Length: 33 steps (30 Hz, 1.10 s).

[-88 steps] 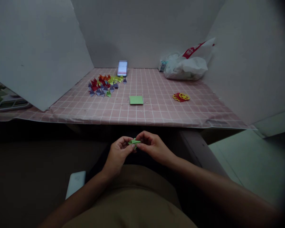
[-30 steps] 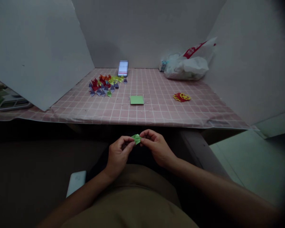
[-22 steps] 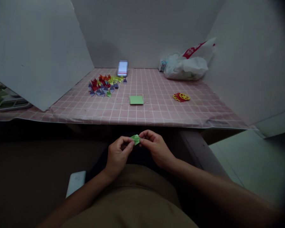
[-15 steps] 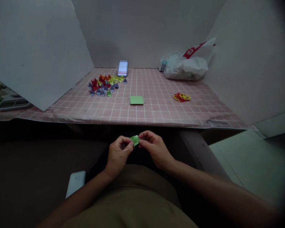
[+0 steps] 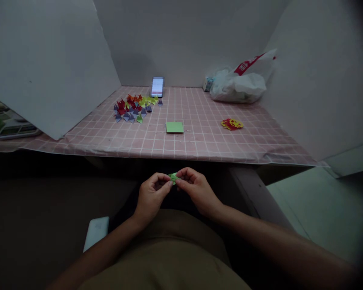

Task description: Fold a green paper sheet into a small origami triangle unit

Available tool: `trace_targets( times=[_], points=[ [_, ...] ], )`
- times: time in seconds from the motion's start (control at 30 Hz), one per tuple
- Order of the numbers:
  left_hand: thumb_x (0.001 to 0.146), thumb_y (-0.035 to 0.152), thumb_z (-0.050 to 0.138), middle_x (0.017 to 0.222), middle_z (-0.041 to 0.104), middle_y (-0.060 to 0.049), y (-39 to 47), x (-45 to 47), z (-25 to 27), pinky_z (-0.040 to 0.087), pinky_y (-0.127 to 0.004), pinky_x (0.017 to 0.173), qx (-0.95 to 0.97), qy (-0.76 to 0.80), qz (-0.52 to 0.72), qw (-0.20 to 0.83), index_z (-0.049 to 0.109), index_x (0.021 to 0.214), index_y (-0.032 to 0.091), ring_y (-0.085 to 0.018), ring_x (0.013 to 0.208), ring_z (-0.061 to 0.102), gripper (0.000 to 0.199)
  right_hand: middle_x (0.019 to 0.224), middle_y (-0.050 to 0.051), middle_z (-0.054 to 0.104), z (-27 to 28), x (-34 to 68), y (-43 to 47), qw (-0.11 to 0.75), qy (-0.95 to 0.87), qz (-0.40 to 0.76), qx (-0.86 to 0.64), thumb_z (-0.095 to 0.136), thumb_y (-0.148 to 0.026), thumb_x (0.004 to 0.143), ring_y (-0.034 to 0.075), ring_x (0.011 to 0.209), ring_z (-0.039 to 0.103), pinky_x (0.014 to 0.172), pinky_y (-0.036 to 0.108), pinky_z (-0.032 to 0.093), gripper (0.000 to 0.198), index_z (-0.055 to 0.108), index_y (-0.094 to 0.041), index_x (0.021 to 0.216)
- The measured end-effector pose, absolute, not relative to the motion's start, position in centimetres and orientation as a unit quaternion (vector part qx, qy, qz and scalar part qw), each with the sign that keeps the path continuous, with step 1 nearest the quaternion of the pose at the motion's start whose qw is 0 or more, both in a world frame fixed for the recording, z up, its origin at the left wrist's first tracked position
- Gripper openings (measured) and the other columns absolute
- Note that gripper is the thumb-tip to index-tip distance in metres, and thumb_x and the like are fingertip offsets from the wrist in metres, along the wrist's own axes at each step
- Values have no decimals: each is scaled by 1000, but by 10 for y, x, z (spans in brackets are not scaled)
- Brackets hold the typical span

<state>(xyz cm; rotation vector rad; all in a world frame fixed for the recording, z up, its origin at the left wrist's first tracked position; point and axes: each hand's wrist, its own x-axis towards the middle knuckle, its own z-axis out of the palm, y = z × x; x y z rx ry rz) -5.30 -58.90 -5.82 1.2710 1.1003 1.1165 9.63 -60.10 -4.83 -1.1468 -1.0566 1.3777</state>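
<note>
Between my two hands, below the table's front edge, is a small piece of folded green paper (image 5: 173, 177). My left hand (image 5: 151, 196) pinches its left side between thumb and fingers. At its right side, my right hand (image 5: 199, 191) grips it the same way. The fingertips cover part of the folds. On the table beyond lies a stack of square green paper (image 5: 174, 127). Farther left stands a cluster of small folded paper figures (image 5: 134, 108) in red, orange, yellow, purple and green.
A lit phone (image 5: 157, 87) leans at the back of the checked pink table (image 5: 196, 145). Red and yellow cut-out pieces (image 5: 232, 124) lie to the right, before a white plastic bag (image 5: 238, 86). White panels flank the table. A pale rectangular device (image 5: 97, 233) lies beside my left forearm.
My fingertips have closed in slightly over the folded green paper, so less of it shows. Both hands stay in nearly the same place.
</note>
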Motion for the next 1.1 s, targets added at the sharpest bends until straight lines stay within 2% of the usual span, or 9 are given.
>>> trace_targets(
  times=[0.3,0.7,1.1],
  points=[
    [75,24,69,78,69,-3,-589,-54,-56,50,-26,69,552,462,479,503,67,74,16,-16,74,62,8,71,-2,59,-49,96,-601,499,-434,576,-480,72,-27,70,13,66,52,66,29,42,15,62,-20,78],
    [72,23,70,75,69,-3,-587,-52,-55,51,-25,67,529,457,488,522,65,69,15,-14,71,63,9,68,-3,59,-48,94,-602,503,-416,583,-483,74,-28,69,12,63,53,62,27,42,18,61,-18,77],
    [72,24,70,73,67,-2,-588,-50,-56,50,-26,67,517,449,492,537,62,68,16,-14,69,62,12,69,-3,59,-51,93,-601,514,-425,566,-485,73,-25,68,13,66,53,65,28,41,17,58,-19,74]
  ],
)
